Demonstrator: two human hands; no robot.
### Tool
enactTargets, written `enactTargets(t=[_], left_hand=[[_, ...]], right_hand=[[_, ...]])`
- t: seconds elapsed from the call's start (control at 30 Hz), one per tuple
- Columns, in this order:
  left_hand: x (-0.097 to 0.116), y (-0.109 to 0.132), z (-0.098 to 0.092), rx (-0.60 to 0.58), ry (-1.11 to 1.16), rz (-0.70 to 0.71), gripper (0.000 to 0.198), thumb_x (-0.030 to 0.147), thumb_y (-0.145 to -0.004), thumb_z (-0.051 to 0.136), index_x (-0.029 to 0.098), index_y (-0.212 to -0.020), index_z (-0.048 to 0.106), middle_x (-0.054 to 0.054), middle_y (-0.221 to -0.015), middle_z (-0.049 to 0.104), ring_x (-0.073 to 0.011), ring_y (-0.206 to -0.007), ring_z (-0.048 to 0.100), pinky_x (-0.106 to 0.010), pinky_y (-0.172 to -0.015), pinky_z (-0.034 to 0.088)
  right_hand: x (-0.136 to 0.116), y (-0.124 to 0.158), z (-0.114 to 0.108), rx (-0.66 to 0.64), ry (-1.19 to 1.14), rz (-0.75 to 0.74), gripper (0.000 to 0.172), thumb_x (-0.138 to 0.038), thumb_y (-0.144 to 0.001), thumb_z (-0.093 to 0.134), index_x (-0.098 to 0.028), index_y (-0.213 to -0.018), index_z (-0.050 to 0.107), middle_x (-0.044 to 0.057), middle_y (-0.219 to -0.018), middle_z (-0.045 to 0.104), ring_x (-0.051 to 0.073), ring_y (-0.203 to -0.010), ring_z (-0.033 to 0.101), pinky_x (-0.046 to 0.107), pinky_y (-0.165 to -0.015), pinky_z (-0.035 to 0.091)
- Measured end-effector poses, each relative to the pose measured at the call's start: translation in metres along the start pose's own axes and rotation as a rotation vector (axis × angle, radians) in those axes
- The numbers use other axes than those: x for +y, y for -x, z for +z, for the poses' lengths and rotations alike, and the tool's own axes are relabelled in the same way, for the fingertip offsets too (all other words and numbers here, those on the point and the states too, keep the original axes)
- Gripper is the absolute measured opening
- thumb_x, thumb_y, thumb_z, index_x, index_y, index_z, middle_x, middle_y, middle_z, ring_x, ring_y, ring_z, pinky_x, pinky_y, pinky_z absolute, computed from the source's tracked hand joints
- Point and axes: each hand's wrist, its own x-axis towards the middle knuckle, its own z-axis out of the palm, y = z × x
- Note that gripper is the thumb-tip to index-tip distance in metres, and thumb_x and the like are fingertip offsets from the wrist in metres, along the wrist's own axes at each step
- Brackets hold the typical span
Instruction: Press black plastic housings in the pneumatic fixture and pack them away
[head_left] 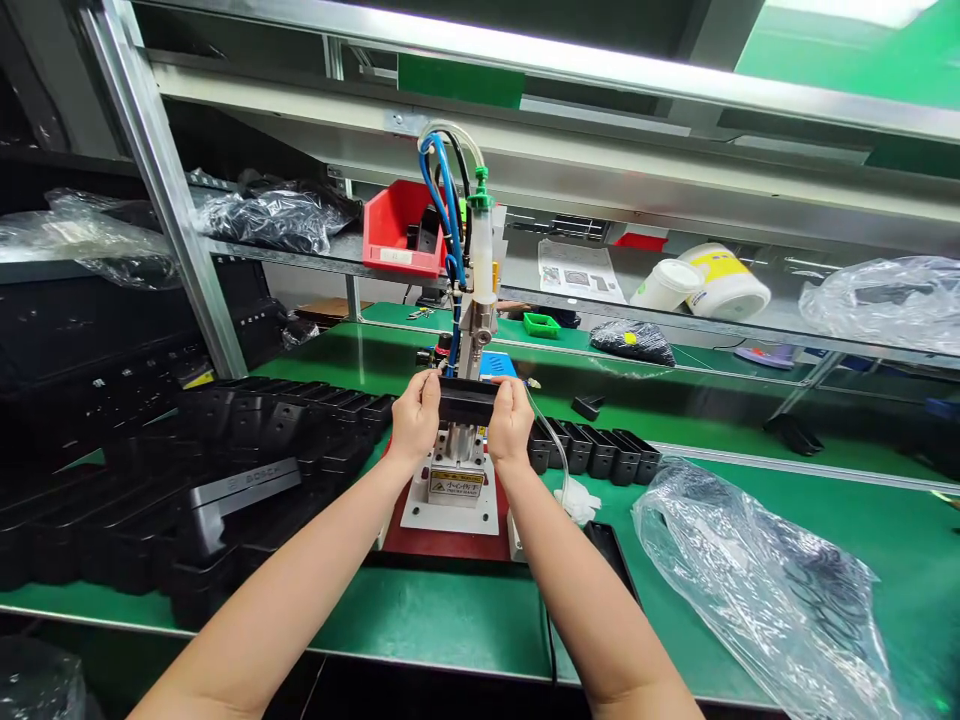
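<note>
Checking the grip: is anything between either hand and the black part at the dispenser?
Nothing visible. The left hand and right hand grip the black part by its ends; a clear tube hangs beside the right hand, not between.

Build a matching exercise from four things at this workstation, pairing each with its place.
Things:
1. black plastic part
2. red bin
3. clear plastic bag
4. yellow-labelled white tub

Places:
A. on its side, on the shelf at the right
B. held between the left hand and right hand
C. on the green bench, right of the arms
D. on the shelf, left of the blue hoses

Pairs: 1-B, 2-D, 3-C, 4-A.
</note>
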Motion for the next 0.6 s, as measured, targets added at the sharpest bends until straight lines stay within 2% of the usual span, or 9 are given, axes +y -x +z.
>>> enactTargets(t=[0.1,0.17,0.23,0.3,0.4,0.5,0.6], left_hand=[[0.007,0.0,-0.004,-0.024,0.047,0.033,0.055,0.059,-0.094,0.031,0.017,-0.115,0.059,-0.009,-0.111,0.066,-0.0198,-0.103,0.061,-0.03,-0.091,0.046],[0.014,0.003,-0.01,-0.051,0.101,0.107,0.058,0.061,-0.093,0.035,0.016,-0.123,0.055,-0.011,-0.122,0.063,-0.0211,-0.112,0.059,-0.031,-0.097,0.044],[0.021,0.011,-0.02,-0.1,0.16,0.184,0.06,0.061,-0.09,0.044,0.016,-0.13,0.051,-0.013,-0.131,0.057,-0.0229,-0.119,0.055,-0.033,-0.101,0.043],[0.029,0.026,-0.031,-0.177,0.194,0.21,0.063,0.056,-0.085,0.057,0.019,-0.134,0.048,-0.013,-0.131,0.057,-0.0234,-0.115,0.058,-0.033,-0.098,0.046],[0.038,0.053,-0.045,-0.267,0.241,0.22,0.066,0.044,-0.078,0.072,0.022,-0.135,0.049,-0.011,-0.127,0.06,-0.0234,-0.11,0.061,-0.032,-0.095,0.049],[0.043,0.076,-0.051,-0.296,0.324,0.201,0.063,0.035,-0.075,0.077,0.023,-0.131,0.052,-0.01,-0.126,0.061,-0.0232,-0.113,0.06,-0.032,-0.099,0.048],[0.045,0.095,-0.05,-0.242,0.46,0.035,0.06,0.032,-0.075,0.077,0.025,-0.13,0.053,-0.009,-0.127,0.06,-0.0214,-0.115,0.059,-0.03,-0.1,0.048]], right_hand=[[-0.006,-0.002,-0.001,0.045,-0.047,-0.036,0.037,-0.043,-0.093,0.032,-0.02,-0.088,0.06,0.005,-0.087,0.062,0.019,-0.084,0.057,0.031,-0.079,0.043],[-0.013,-0.003,-0.006,0.069,-0.09,-0.064,0.038,-0.044,-0.093,0.031,-0.019,-0.09,0.061,0.005,-0.088,0.062,0.019,-0.085,0.057,0.031,-0.08,0.043],[-0.02,-0.002,-0.013,0.083,-0.13,-0.091,0.039,-0.044,-0.093,0.031,-0.019,-0.092,0.061,0.005,-0.091,0.062,0.019,-0.088,0.057,0.032,-0.082,0.043],[-0.025,0.006,-0.023,0.089,-0.214,-0.062,0.038,-0.045,-0.092,0.033,-0.02,-0.091,0.061,0.005,-0.092,0.062,0.019,-0.089,0.058,0.032,-0.081,0.044],[-0.029,0.027,-0.035,0.069,-0.43,0.159,0.035,-0.048,-0.088,0.039,-0.02,-0.091,0.06,0.003,-0.087,0.061,0.019,-0.079,0.058,0.031,-0.071,0.045],[-0.029,0.051,-0.042,0.08,-0.597,0.41,0.034,-0.049,-0.085,0.042,-0.02,-0.09,0.059,0.001,-0.079,0.06,0.017,-0.068,0.057,0.029,-0.061,0.044],[-0.031,0.071,-0.045,0.134,-0.594,0.476,0.034,-0.05,-0.084,0.043,-0.02,-0.09,0.058,0.001,-0.077,0.059,0.017,-0.067,0.056,0.028,-0.058,0.043]])
